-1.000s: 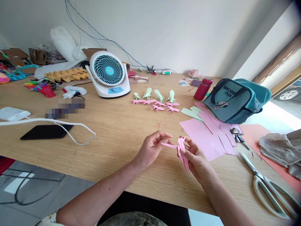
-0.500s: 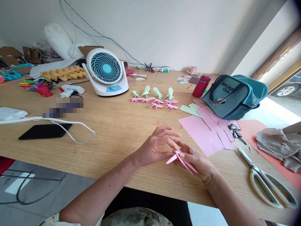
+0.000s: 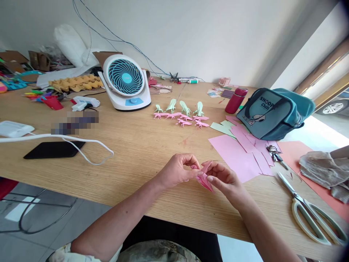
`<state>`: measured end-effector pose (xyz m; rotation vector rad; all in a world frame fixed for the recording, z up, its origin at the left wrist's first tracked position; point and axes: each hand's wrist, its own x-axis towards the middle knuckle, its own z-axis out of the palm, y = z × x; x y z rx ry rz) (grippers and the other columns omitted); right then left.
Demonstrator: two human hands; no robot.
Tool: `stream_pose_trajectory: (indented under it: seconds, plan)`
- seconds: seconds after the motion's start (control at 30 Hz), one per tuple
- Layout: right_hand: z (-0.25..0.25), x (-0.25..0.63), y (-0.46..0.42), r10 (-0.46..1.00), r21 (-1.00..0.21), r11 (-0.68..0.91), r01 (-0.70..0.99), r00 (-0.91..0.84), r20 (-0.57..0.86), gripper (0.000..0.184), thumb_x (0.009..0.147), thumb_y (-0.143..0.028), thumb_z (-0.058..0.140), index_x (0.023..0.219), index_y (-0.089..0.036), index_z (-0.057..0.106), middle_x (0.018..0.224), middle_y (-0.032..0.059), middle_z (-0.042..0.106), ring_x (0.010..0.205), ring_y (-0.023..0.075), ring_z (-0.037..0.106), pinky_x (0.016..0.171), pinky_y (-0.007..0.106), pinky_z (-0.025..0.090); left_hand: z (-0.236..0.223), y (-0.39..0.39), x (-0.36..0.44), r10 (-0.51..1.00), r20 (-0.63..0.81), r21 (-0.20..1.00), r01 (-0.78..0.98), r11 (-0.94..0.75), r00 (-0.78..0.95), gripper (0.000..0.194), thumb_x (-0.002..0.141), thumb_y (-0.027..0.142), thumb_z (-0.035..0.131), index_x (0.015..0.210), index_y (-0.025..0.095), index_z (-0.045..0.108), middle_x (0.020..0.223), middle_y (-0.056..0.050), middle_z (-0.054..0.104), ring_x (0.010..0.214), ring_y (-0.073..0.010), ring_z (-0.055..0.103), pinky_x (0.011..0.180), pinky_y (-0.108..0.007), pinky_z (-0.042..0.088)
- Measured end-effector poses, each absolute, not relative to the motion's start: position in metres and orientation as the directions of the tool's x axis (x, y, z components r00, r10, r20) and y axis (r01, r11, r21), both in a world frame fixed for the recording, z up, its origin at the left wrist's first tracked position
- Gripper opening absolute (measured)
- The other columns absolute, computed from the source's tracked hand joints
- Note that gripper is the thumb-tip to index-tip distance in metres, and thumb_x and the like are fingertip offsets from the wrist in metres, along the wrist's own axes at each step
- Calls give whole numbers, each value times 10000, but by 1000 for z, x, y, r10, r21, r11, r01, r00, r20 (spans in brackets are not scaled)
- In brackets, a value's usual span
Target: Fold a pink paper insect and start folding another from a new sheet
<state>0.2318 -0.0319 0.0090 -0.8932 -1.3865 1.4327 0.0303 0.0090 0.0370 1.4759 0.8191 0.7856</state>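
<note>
My left hand (image 3: pixel 180 170) and my right hand (image 3: pixel 222 179) meet just above the wooden table (image 3: pixel 131 145) near its front edge. Both pinch a small folded pink paper piece (image 3: pixel 204 179) between their fingertips, fingers curled closed on it. Behind them lie loose pink paper sheets (image 3: pixel 234 154) and a row of finished pink and green paper figures (image 3: pixel 181 116).
Scissors (image 3: pixel 308 214) lie at the right front, keys (image 3: pixel 274 153) beside the sheets. A teal bag (image 3: pixel 275 112), red bottle (image 3: pixel 232 101) and desk fan (image 3: pixel 125 82) stand further back. A black phone (image 3: pixel 53 150) and white cable (image 3: pixel 81 149) lie at the left.
The left hand, spread half a second ago, has closed onto the pink piece. Both hands have drawn together and the paper now sits bunched between the fingertips.
</note>
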Motion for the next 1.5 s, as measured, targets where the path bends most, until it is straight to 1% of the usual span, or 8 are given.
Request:
stream_pose_trajectory:
  seconds: [0.13,0.3,0.4,0.53,0.67,0.87,1.07,1.5]
  plan:
    - [7,222,-33,952,-988,59,-139,-291,98,129,884,-348,714,931,-236,670,826,9,628,748,132,567,675,262,470,31,10,35,865,-72,995,-25,97,496,347,641,360,859,808,144,646,669,46,558,567,-69,482,453,-154,374]
    - [-2,220,-35,964,-988,88,-126,-241,117,112,893,-315,708,940,-242,637,819,2,631,726,126,566,647,251,461,23,10,39,871,-110,975,-119,189,478,388,579,412,903,702,109,695,623,26,590,603,-74,521,605,-197,407]
    - [-2,218,-36,964,-985,135,-107,-216,156,122,885,-303,715,952,-256,624,846,5,621,760,141,571,699,269,485,23,9,40,860,-155,952,-158,261,485,398,563,427,911,684,109,706,665,-7,661,642,-101,567,669,-227,429]
    - [6,216,-38,966,-980,170,-100,-181,186,149,911,-318,675,1044,-278,620,894,14,597,820,160,572,759,287,500,25,8,39,812,-222,913,-177,367,539,380,581,414,910,672,113,697,670,-6,675,666,-99,583,718,-233,429]
    - [12,218,-39,962,-987,133,-95,-228,151,112,934,-332,637,1029,-272,641,901,24,603,833,175,578,779,308,501,25,7,38,760,-319,874,-133,467,566,392,599,441,900,677,122,686,676,-3,671,643,-91,576,637,-217,410]
    - [12,218,-38,961,-984,131,-121,-229,156,70,932,-324,641,942,-255,636,853,14,589,806,166,567,763,304,482,23,8,38,738,-348,870,-95,484,579,428,584,480,899,673,119,688,653,-12,671,572,-81,553,519,-204,354]
    - [12,217,-40,962,-983,147,-105,-218,167,100,927,-342,645,967,-253,626,930,34,597,869,186,577,794,325,494,23,8,39,761,-324,896,-76,438,562,425,610,492,882,665,121,681,618,4,637,555,-67,517,490,-191,326]
    - [16,217,-38,964,-981,113,-156,-223,146,133,877,-380,709,905,-259,662,872,33,642,821,185,612,786,337,538,22,9,37,748,-331,894,-62,443,576,465,578,527,885,656,119,676,622,-9,637,531,-59,479,469,-190,287]
